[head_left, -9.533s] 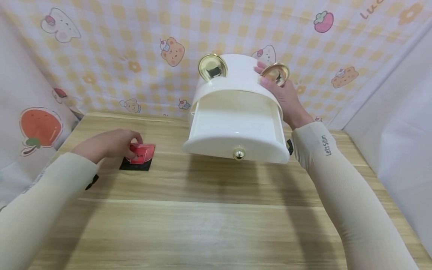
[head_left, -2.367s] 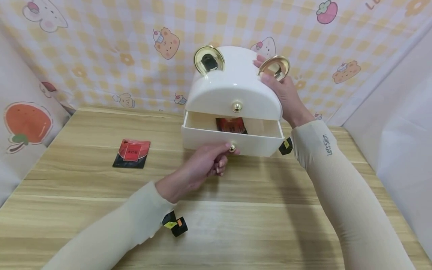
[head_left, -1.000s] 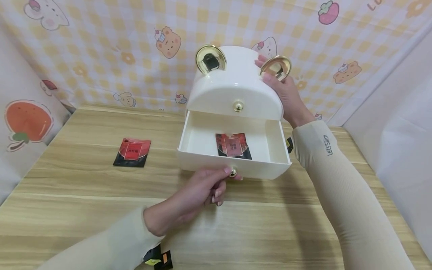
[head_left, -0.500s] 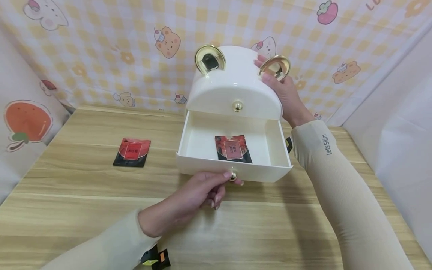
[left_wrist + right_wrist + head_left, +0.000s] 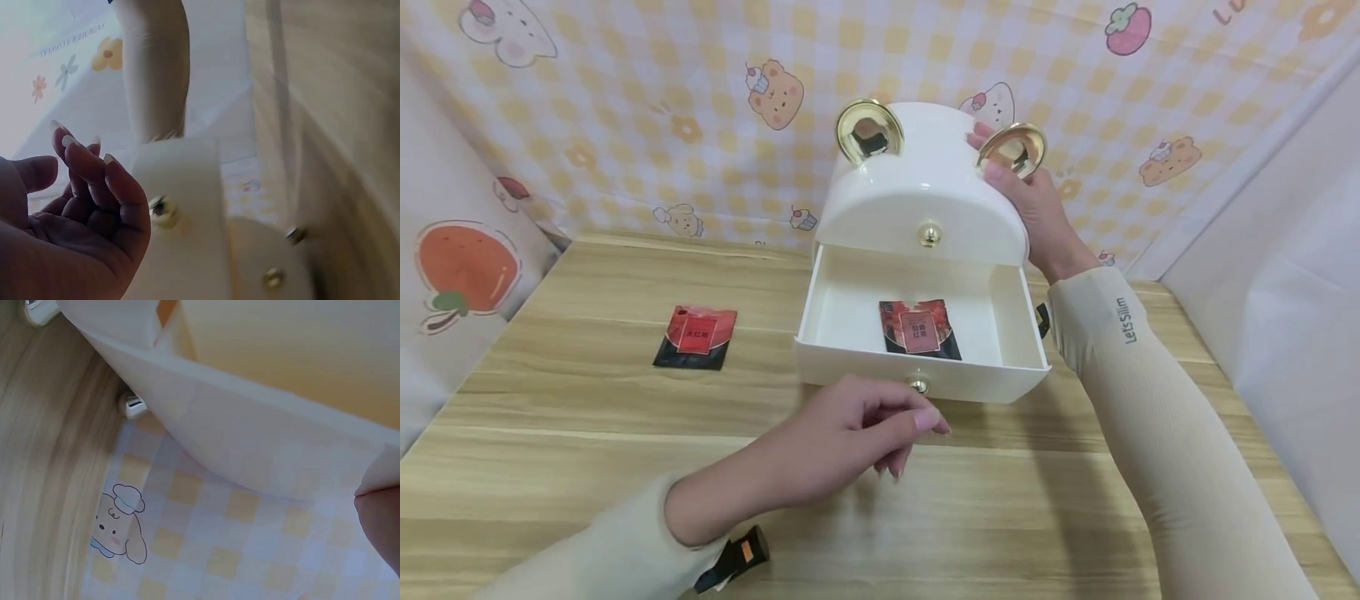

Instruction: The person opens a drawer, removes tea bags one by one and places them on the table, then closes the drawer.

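A white drawer box (image 5: 917, 208) with gold ear-like discs (image 5: 870, 133) stands at the back of the table. Its lower drawer (image 5: 842, 362) is pulled out, and a red and black sachet (image 5: 919, 332) lies inside. The upper drawer is closed, with its gold knob (image 5: 929, 235) in front. My left hand (image 5: 842, 437) hovers just before the lower drawer's gold knob (image 5: 918, 384), fingers loosely bent and holding nothing; the left wrist view shows the same. My right hand (image 5: 1037, 212) grips the box's upper right side by the right ear disc; its far fingers are partly hidden.
Another red and black sachet (image 5: 696, 337) lies on the wooden table (image 5: 587, 400), left of the box. A checked cloth (image 5: 700, 108) hangs close behind the box, and white cloth (image 5: 1285, 250) hangs at the right side.
Earlier the upper drawer stood out and my left hand was at the table sachet. Later the lower drawer came forward by its knob; my left hand has now let go. My right hand stayed.
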`<state>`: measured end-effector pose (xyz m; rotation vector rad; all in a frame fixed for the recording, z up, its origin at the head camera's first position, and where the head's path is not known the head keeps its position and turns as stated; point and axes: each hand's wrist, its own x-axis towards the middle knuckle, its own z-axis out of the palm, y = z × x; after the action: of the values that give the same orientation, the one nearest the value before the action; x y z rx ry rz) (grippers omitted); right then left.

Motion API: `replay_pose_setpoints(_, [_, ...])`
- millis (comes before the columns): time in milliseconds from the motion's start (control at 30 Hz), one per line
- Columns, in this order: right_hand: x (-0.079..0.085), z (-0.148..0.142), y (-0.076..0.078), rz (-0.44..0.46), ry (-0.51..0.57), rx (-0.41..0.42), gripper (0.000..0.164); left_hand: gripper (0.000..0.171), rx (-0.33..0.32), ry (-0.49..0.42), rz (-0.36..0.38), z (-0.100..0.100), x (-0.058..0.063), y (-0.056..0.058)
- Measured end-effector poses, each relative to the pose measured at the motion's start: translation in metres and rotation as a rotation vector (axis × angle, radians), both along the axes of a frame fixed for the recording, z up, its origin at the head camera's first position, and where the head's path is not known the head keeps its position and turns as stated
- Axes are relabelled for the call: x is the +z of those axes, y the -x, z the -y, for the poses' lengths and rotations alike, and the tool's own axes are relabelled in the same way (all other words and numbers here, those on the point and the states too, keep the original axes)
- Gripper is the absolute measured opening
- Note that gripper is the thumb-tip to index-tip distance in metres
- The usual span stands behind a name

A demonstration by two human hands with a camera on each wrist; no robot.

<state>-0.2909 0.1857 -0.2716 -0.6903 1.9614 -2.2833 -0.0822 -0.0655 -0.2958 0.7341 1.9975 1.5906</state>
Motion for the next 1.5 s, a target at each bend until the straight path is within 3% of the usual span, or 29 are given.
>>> replay_pose_setpoints(133, [0.000, -0.001, 0.001, -0.004, -0.013, -0.020, 0.046, 0.021, 0.073, 0.056, -0.202, 0.005, 0.031, 0.005])
replay_pose_setpoints(233, [0.000, -0.001, 0.002, -0.019, -0.017, -0.040, 0.046, 0.018, 0.130, 0.095, -0.371, 0.006, 0.049, 0.019])
replay_pose_setpoints(333, [0.000, -0.003, 0.003, -0.026, -0.021, -0.049, 0.045, 0.016, 0.158, 0.189, -0.499, 0.003, 0.055, 0.041])
replay_pose_setpoints(433, [-0.001, -0.004, 0.002, -0.008, -0.032, -0.049, 0.046, 0.014, 0.145, 0.347, -0.558, -0.001, 0.055, 0.062])
replay_pose_setpoints(633, [-0.002, -0.003, 0.001, 0.014, -0.033, -0.027, 0.048, 0.015, 0.046, 0.627, -0.575, -0.008, 0.051, 0.086])
replay_pose_setpoints(833, [0.000, -0.002, 0.001, -0.011, -0.048, -0.033, 0.047, 0.030, -0.050, 0.800, -0.534, -0.012, 0.048, 0.102])
replay_pose_setpoints(967, [-0.001, -0.004, 0.000, -0.001, -0.069, -0.055, 0.045, 0.046, -0.090, 0.856, -0.476, -0.015, 0.044, 0.114])
replay_pose_setpoints(1100, [-0.002, -0.005, -0.001, -0.005, -0.080, -0.065, 0.045, 0.051, -0.120, 0.872, -0.427, -0.014, 0.039, 0.124])
replay_pose_setpoints(1333, [-0.003, -0.003, 0.000, -0.010, -0.056, -0.052, 0.045, 0.031, -0.138, 0.918, -0.431, -0.018, 0.033, 0.131])
replay_pose_setpoints(1500, [-0.001, -0.003, 0.000, -0.009, -0.047, -0.044, 0.045, 0.032, -0.139, 0.946, -0.435, -0.020, 0.028, 0.133])
